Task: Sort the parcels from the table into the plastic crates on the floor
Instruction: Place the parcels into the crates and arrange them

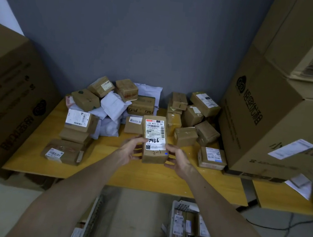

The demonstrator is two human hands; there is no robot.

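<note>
Your left hand (129, 150) and right hand (176, 157) each have a curled grip on one parcel (155, 139), held label-up above the desk (145, 177). The right crate (185, 206) already holds several parcels, but a big pile (115, 102) is left to sort.

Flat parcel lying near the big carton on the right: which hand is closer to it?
Right. The right hand grips one side of the held parcel, just left of the flat parcel; the left hand grips its other side, farther off.
</note>
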